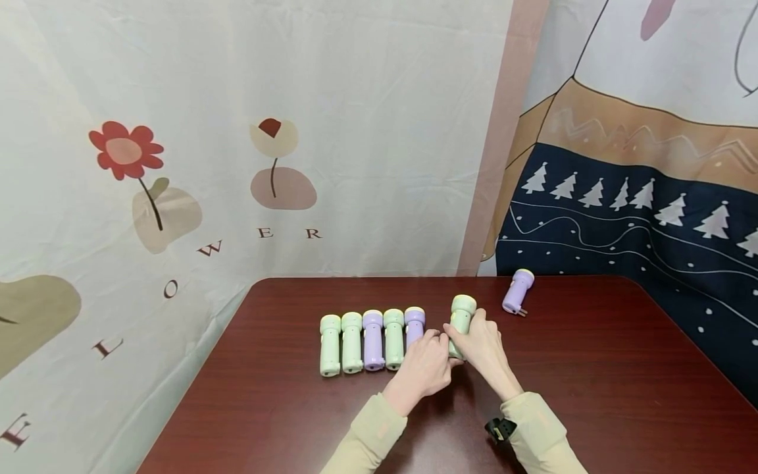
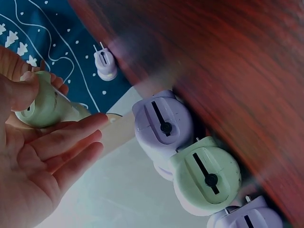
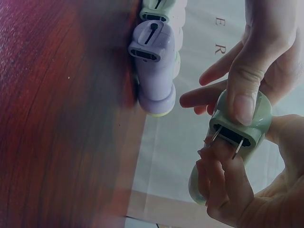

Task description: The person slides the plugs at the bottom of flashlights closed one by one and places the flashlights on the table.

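Note:
Both hands meet at a pale green flashlight (image 1: pixel 463 315), its head tilted up and away from the person. The right hand (image 1: pixel 487 345) grips its body, fingers curled round it. At the tail end, the left hand's thumb (image 3: pixel 243 107) presses on the end cap, while that hand's other fingers stretch out straight past the flashlight. Two metal plug prongs (image 3: pixel 237 148) stick out of the tail near the right hand's fingers. The left hand (image 1: pixel 423 365) partly covers a purple flashlight (image 1: pixel 414 319) at the right end of a row.
The row of several flashlights, green and purple, lies side by side; a green flashlight (image 1: pixel 330 345) ends it on the left. Another purple flashlight (image 1: pixel 518 289) with prongs out lies at the table's back right. Printed cloth hangs behind the dark red table (image 1: pixel 604 368).

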`<action>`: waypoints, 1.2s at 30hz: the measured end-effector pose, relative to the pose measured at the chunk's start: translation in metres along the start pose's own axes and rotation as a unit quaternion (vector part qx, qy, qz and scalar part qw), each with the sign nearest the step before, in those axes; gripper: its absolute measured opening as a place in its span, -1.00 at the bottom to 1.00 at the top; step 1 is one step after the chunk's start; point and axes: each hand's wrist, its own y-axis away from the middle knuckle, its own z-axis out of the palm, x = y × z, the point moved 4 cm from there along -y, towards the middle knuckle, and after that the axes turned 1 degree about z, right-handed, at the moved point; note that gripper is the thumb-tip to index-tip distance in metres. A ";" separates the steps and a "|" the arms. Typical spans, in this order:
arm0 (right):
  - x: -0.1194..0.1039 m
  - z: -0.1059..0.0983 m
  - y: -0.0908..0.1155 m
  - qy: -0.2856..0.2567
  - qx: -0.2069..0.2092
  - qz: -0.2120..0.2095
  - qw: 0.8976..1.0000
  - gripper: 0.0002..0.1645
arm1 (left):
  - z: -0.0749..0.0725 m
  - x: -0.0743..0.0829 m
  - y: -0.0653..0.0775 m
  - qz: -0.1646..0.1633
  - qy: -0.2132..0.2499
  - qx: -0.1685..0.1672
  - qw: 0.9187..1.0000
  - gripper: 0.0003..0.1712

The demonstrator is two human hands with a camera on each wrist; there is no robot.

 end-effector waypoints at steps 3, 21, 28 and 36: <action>0.000 0.000 0.000 0.002 0.000 0.000 1.000 -0.33 | 0.000 -0.001 0.001 0.006 0.004 0.009 1.000 -0.58; 0.004 0.003 0.001 -0.002 -0.014 0.009 1.000 -0.31 | 0.002 -0.001 0.005 0.018 0.022 -0.013 1.000 -0.64; 0.005 0.003 0.001 -0.005 -0.020 0.015 1.000 -0.28 | 0.002 0.000 0.006 0.012 0.035 -0.033 0.999 -0.63; 0.006 0.003 0.001 0.000 -0.020 0.013 1.000 -0.29 | 0.002 0.000 0.007 0.010 0.049 -0.057 0.997 -0.61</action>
